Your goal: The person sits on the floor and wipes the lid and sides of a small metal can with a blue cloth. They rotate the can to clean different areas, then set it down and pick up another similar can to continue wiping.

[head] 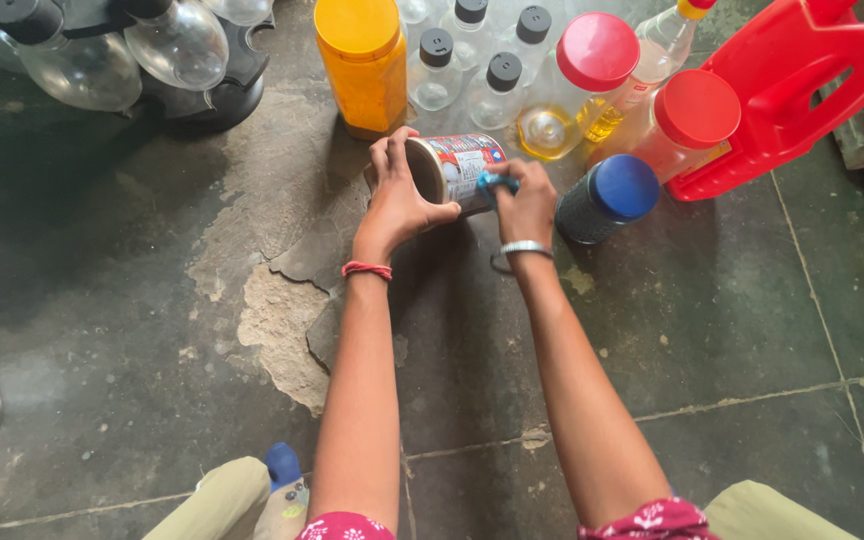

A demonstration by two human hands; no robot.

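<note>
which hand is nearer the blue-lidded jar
Right. The right hand, pressing a blue cloth to the tin, sits just beside the blue-lidded jar. The left hand grips the tin's open end, on the far side from the jar.

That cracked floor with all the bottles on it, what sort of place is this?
Probably a home kitchen or storeroom floor: worn dark stone floor, clear bottles and red-lidded jars grouped together, a red jerrycan beside them.

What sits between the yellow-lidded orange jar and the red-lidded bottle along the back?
In the head view, a cluster of clear bottles with black caps stands between the orange jar and the red-lidded bottle, behind the tin held in both hands.
</note>
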